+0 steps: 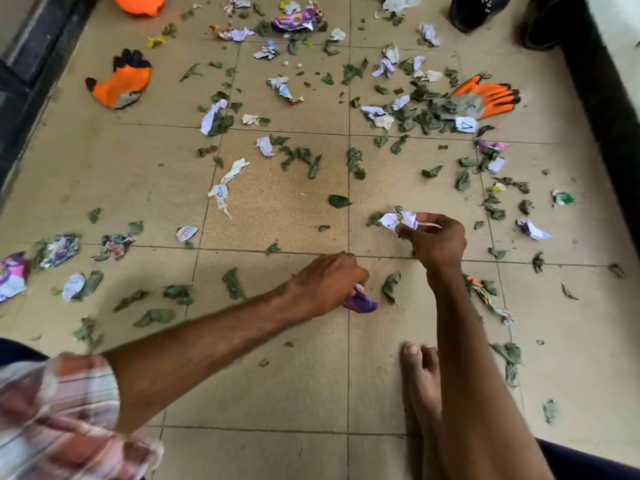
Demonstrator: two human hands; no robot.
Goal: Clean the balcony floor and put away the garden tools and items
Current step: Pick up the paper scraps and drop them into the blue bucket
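The beige tiled balcony floor (277, 202) is strewn with green leaves, crumpled paper scraps and wrappers. My left hand (325, 284) is low near the floor, shut on a crumpled purple wrapper (362, 302). My right hand (436, 239) is a little farther out, fingers pinched on a crumpled white paper scrap (398, 220). An orange and black garden glove (121, 81) lies at the far left. A second orange glove (485, 97) lies at the far right among a pile of leaves.
My bare foot (420, 382) stands on the tiles below my right arm. A dark wall base (606, 109) runs along the right, a dark door frame (20, 74) along the left. An orange object (138, 3) and a black sandal (478, 10) sit at the far edge.
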